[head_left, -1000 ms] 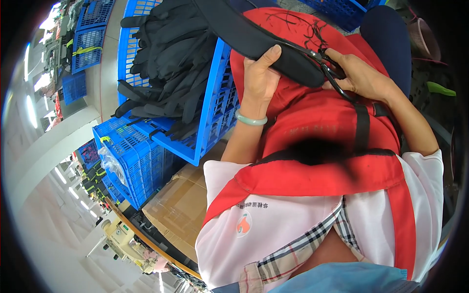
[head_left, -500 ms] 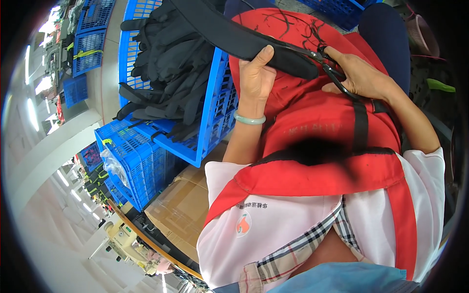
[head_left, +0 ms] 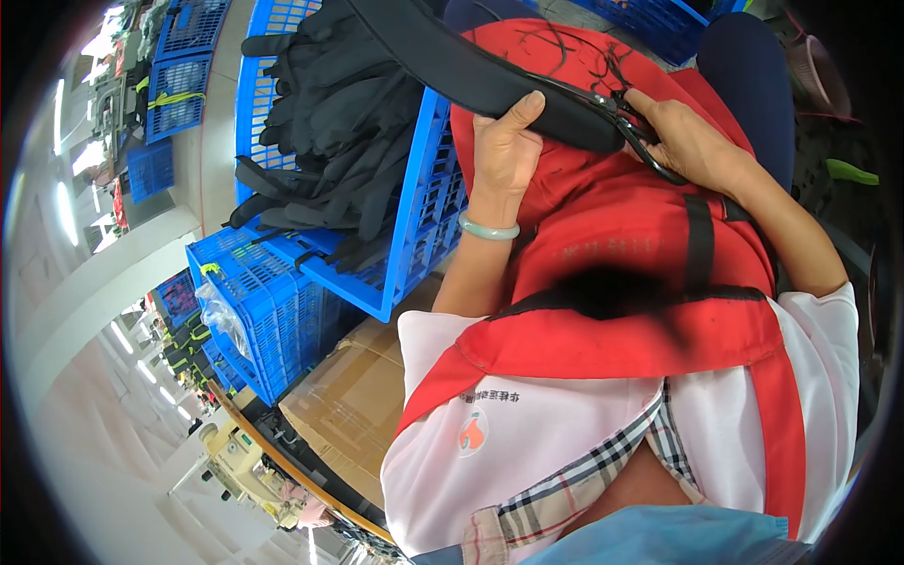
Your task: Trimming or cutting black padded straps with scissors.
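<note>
Right there above the person's lap, a long, curved black strip [head_left: 490,80] slants from the top of the view down over the red apron [head_left: 603,198]. The left hand [head_left: 507,146] has its grip closed around the strip's lower edge, thumb flat on the face, fingers mostly hidden beneath. The right hand [head_left: 687,141] has its grip curled round the handles of dark scissors [head_left: 612,105], whose blades lie along the strip's upper edge near its rounded end (how far they are parted, I can't tell). Dark thread snippets [head_left: 612,66] lie scattered on the apron just beyond. Left of the lap, a blue basket [head_left: 410,217] holds a heap of similar black strips [head_left: 344,113]; below it sit another blue crate [head_left: 273,330] and a cardboard box [head_left: 348,405].
</note>
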{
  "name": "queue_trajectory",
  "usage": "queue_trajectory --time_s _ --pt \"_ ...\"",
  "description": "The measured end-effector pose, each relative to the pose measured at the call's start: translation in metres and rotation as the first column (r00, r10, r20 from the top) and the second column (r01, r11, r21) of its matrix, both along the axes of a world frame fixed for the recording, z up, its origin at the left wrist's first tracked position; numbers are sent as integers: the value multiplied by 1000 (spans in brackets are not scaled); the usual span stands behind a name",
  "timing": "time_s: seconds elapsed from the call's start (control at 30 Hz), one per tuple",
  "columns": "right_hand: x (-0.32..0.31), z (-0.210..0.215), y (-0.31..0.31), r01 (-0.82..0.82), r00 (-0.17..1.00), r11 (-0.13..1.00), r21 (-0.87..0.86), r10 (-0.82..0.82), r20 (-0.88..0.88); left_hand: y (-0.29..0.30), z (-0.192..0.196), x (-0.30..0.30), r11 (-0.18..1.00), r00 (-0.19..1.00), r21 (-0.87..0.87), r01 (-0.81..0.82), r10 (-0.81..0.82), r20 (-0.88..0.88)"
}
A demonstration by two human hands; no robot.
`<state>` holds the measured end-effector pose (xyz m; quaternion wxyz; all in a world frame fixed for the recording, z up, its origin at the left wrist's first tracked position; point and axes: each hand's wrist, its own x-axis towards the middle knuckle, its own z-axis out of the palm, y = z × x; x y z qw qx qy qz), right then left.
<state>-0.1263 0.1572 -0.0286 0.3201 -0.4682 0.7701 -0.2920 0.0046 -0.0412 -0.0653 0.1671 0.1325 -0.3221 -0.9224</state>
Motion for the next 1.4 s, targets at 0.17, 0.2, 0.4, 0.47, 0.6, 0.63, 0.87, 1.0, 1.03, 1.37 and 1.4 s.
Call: queue_trajectory --time_s 0.17,0.2,0.4,0.47,0.6,0.63,0.87,1.0,1.03,1.37,1.4 --pt "-2 3 -3 21 998 998 -57 -24 -52 -2 1 1 1000 1000 -1 7 -7 22" --pt "-4 4 -4 18 999 999 -37 -19 -39 -2 1 2 1000 1000 -10 5 -4 26" --pt "-11 20 -6 -3 1000 999 42 3 -1 -16 5 5 996 1000 84 13 -14 13" --pt "-11 13 -7 1 1000 1000 23 -1 -2 -18 3 3 1000 1000 23 10 -10 -10" --pt "-2 -11 -12 23 996 998 -65 -29 -87 -10 -2 1 1000 1000 -22 -13 13 11" --pt "-1 -12 -14 16 995 997 -79 -24 -98 -10 -3 1 999 1000 -43 -24 25 10" --pt "0 -8 -20 -19 997 999 -40 15 -80 -11 -5 5 995 999 -85 -48 48 -1" --pt "2 -9 -20 37 999 999 -31 -38 -26 -12 -5 4 999 1000 -45 -20 20 5" --pt "4 -13 -19 46 999 998 -47 -47 -18 -12 -5 3 999 1000 -37 -13 13 -10" --pt "8 -13 -23 93 996 981 -169 -92 14 -11 -8 5 1000 1000 -20 -20 20 -10" --pt "8 -22 -21 94 996 982 -165 -94 12 -11 -8 4 1000 1000 -15 -19 19 -12"
